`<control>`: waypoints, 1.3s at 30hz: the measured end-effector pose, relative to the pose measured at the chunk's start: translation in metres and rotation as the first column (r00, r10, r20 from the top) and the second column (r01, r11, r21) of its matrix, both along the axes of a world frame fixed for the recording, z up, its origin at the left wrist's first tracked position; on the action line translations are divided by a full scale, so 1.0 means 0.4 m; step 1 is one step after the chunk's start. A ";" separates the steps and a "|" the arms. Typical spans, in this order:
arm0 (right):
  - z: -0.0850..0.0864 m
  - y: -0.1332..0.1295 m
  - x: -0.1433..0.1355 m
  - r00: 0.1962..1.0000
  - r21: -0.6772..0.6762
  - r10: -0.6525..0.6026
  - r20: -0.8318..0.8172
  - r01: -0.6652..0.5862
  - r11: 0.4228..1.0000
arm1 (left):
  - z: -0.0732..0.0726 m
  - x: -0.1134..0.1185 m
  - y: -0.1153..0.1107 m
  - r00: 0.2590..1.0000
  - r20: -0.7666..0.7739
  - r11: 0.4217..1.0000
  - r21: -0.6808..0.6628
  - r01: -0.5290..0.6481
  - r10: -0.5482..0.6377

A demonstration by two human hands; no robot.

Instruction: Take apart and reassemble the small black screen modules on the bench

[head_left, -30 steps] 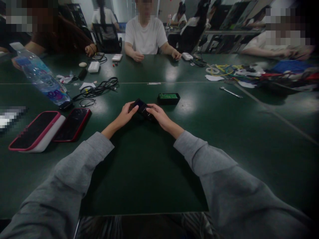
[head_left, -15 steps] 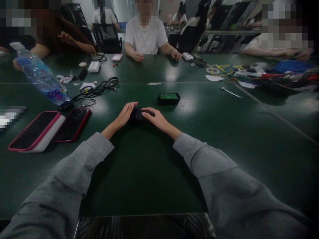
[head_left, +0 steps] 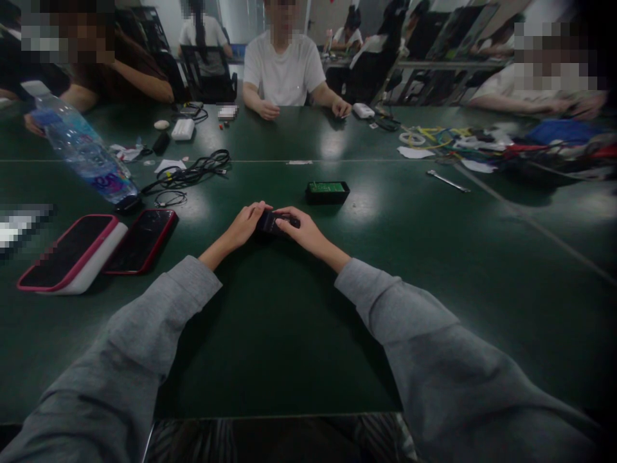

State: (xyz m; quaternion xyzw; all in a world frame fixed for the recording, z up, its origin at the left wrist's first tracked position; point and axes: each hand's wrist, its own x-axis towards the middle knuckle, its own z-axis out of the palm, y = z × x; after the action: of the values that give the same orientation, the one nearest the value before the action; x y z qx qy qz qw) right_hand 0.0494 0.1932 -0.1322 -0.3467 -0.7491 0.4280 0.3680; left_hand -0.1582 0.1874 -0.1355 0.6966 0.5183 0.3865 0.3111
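Observation:
Between my two hands is a small black device (head_left: 268,222), low over the green table (head_left: 279,347). My right hand (head_left: 301,226) grips its right end, with the thumb across the top. My left hand (head_left: 247,225) is closed at its left end, the fingers on the far side. Much of the device is covered by my fingers, so its exact kind does not show. Just beyond my right hand stands a black open box (head_left: 328,192) with a green circuit board (head_left: 328,187) in it.
At left lie two red-edged phones (head_left: 70,251) (head_left: 144,241), a tilted water bottle (head_left: 91,154) and black cables (head_left: 193,172). A wrench (head_left: 448,181) lies at right, near a heap of wires (head_left: 520,145). A person in a white shirt (head_left: 284,67) sits opposite.
My left hand has shifted slightly right and its fingers have curled in over the device's left end. My right hand keeps its grip. The box has not moved.

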 end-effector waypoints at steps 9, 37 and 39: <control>-0.001 -0.008 -0.006 0.993 0.352 -0.094 0.077 0.062 0.934 | -0.014 0.001 0.008 0.999 0.051 0.998 0.060 0.000 -0.003; 0.010 -0.035 -0.010 0.874 0.657 -0.282 0.396 -0.055 0.752 | -0.029 -0.005 0.017 0.998 0.068 0.995 0.099 -0.020 0.013; 0.010 -0.037 -0.011 0.882 0.657 -0.274 0.383 -0.052 0.752 | -0.036 -0.008 0.022 0.997 0.076 0.995 0.103 0.002 -0.010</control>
State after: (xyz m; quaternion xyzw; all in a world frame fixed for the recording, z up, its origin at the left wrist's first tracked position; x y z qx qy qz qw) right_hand 0.0452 0.1785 -0.1281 -0.3331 -0.8922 0.0244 0.3039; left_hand -0.1615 0.1962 -0.1499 0.6978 0.4834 0.4382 0.2956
